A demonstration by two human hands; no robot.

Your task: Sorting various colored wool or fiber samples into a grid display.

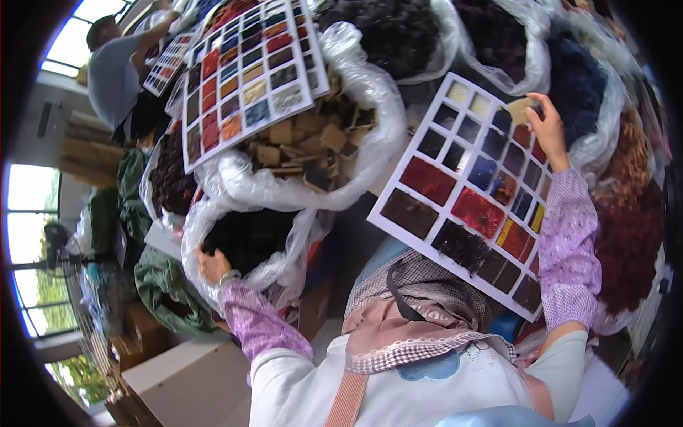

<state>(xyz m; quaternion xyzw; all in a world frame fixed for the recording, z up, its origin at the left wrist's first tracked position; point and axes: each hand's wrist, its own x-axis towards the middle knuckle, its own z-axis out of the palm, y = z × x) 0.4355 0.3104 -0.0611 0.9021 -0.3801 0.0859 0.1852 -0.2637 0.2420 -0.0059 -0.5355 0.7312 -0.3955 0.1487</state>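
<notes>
A white sample board [446, 215] with a grid of coloured, fuzzy-looking swatches stands tilted in front of me on the right. At its upper right edge my right hand [548, 134] is closed, thumb and fingers pinching a small tan piece [523, 110] over the swatches. My right forearm runs along the board's right side. On the left, my left hand [213, 265] reaches over the rim of a clear plastic bag [196, 238] holding black material [249, 235]. Its fingertips are partly hidden there, so I cannot see whether they grip anything.
Behind the black bag, an open plastic bag holds tan square pieces [306, 135], with more swatch boards [245, 78] lying across it. Bags of dark, blue [576, 85] and maroon [626, 249] material crowd around. A co-worker [114, 78] stands far left; a cardboard box [185, 384] is near left.
</notes>
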